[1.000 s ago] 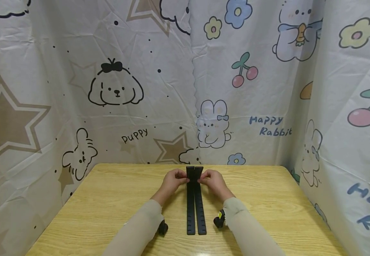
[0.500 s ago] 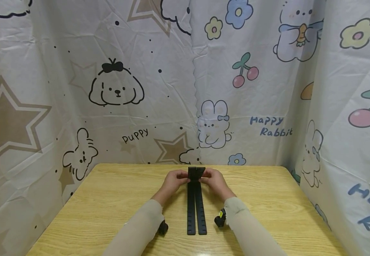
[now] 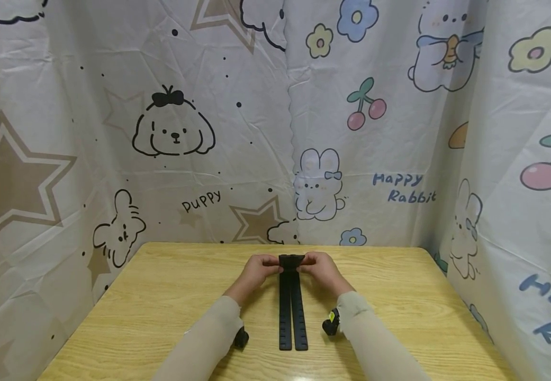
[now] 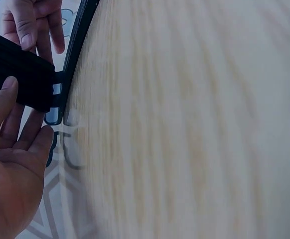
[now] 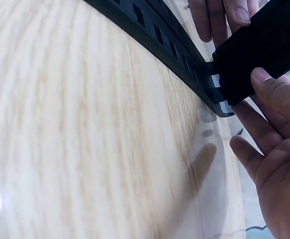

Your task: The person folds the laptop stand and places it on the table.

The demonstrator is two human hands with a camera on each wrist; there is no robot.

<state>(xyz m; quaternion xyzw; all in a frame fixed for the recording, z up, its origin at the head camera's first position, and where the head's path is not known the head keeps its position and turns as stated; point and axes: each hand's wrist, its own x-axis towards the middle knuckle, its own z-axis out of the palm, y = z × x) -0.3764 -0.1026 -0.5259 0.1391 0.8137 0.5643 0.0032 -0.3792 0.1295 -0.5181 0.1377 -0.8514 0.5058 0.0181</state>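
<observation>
A black folding stand (image 3: 285,317) lies on the table, two long notched strips side by side with their near ends slightly spread. At their far end a short black panel (image 3: 291,262) rises, and both hands hold it by its sides. My left hand (image 3: 258,270) pinches the left edge, thumb on the near face and fingers behind, as the left wrist view shows on the panel (image 4: 20,74). The right hand (image 3: 322,270) grips the right edge in the same way. In the right wrist view, small tabs join the panel (image 5: 264,55) to the slotted strip (image 5: 157,35).
The stand is on a light wood-grain table (image 3: 161,296), with its far end near the table's back edge. A printed cloth (image 3: 251,159) hangs behind and at both sides. Small black cameras (image 3: 331,323) sit on both wrists.
The panel has tilted, so it looks shorter in the head view and its top edge sits lower. Both hands have kept their grip and barely moved; the long strips stay in place.
</observation>
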